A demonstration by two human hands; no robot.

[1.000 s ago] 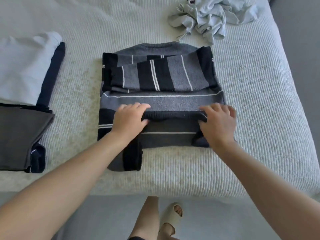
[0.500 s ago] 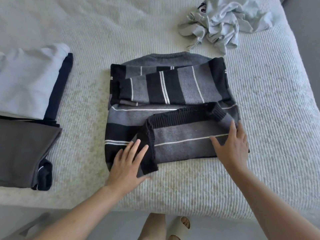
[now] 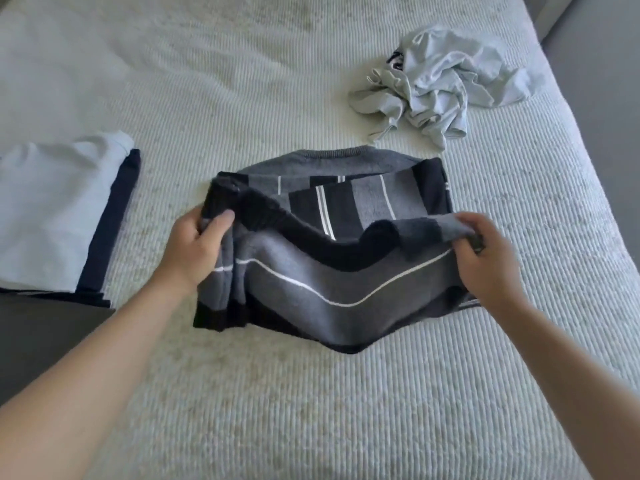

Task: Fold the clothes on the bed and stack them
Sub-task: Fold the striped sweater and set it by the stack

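Note:
A grey and black striped sweater (image 3: pixel 329 282) lies in the middle of the bed (image 3: pixel 311 410), its sleeves folded across the chest. My left hand (image 3: pixel 195 249) grips its near left corner and my right hand (image 3: pixel 485 258) grips its near right corner. Both hold the lower half lifted off the bed, and it sags between them over the sleeves. A crumpled light grey garment (image 3: pixel 440 81) lies at the back right. A stack of folded clothes (image 3: pixel 52 209) sits at the left edge, a pale blue piece on top of navy and dark grey ones.
The bed's ribbed white cover stretches around the sweater. The bed's right edge runs down from the top right, with grey floor (image 3: pixel 595 46) beyond it.
My hands went from pressing the sweater's bottom fold flat to gripping its two near corners. They have lifted the lower half and carried it away from me, over the sleeves.

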